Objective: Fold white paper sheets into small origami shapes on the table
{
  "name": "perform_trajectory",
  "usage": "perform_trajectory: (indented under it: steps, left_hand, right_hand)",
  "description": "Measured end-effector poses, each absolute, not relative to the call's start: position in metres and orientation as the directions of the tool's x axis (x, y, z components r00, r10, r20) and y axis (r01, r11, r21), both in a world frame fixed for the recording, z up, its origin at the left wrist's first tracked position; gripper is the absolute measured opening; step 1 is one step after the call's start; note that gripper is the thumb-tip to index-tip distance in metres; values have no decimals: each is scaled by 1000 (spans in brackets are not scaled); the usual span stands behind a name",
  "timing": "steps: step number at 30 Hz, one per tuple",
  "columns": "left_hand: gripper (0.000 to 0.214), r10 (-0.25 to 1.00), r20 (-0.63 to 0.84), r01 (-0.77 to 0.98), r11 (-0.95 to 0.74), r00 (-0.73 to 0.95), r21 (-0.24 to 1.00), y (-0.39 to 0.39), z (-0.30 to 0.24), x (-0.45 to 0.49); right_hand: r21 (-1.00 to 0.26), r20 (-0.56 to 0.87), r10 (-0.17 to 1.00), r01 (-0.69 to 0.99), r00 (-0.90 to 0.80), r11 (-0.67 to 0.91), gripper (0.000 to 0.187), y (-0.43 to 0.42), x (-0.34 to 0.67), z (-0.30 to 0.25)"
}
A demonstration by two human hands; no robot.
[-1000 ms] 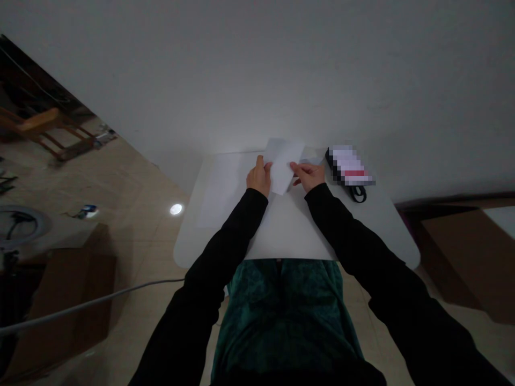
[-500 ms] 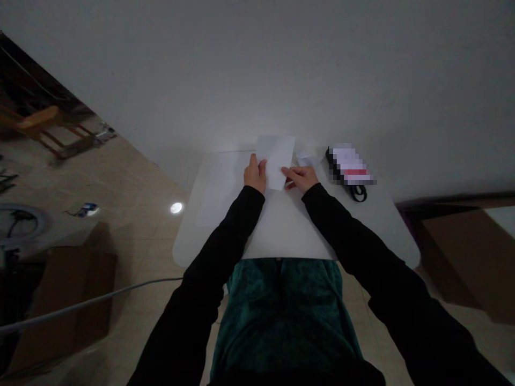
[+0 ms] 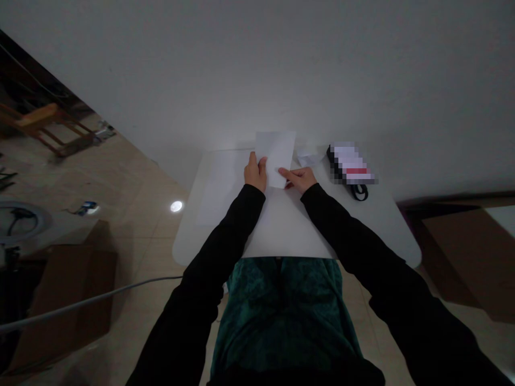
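White paper sheet (image 3: 277, 150), small, one: above the desk's (image 3: 293, 230) far part; left hand (image 3: 255, 172) grips its left edge, right hand (image 3: 301, 178) pinches its lower right, apparently for steadiness.

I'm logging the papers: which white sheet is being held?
The small sheet, held by the left hand and right hand; the larger sheet lies flat at left, the whitish piece at right, both unheld.

I hold a small, roughly rectangular white paper (image 3: 276, 150) (blank on the side I see), its long edges running away from me, left side in my left hand (image 3: 255, 172), near-right corner in my right hand (image 3: 301, 178).
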State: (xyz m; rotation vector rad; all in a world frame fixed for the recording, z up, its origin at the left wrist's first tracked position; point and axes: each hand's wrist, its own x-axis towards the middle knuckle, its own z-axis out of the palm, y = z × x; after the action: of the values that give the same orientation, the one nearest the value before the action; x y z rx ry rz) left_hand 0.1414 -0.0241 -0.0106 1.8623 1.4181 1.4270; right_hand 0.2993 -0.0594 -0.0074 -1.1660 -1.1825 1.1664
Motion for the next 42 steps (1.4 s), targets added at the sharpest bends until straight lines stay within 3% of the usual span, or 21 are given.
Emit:
perform_trajectory:
  steps: [5,11,14,22,29,37,42]
  left_hand:
    - [47,873,482,529,-376,-72,761,-22,-8,140]
    - [39,855,514,514,-411,-68,753,-26,-5,144]
    - [38,856,512,516,-410,-66,752,-26,-5,144]
    - [45,849,519,530,-397,-99,749,-22,-7,138]
    - [46,826,555,548,-417,-104,725,-25,-6,141]
    - [59,811,555,518,-400,-184,756,-21,-6,137]
    - [60,826,531,497,-384,-192,778,-19,-7,138]
  right_hand:
    - [-997,79,994,-7,-80,79,61,-65,298,0]
    - [-989,148,986,0,-72,149,59,-66,300,2]
    - [-995,101,993,-13,-61,101,62,-67,298,1]
    - [-998,-1,964,60,-267,15,69,-70,295,0]
    - [-989,-78,966,138,-245,-45,75,-77,296,7]
    - [-971,71,969,208,-238,122,71,-74,296,-1]
    - [-956,83,960,251,-266,152,72,-74,298,0]
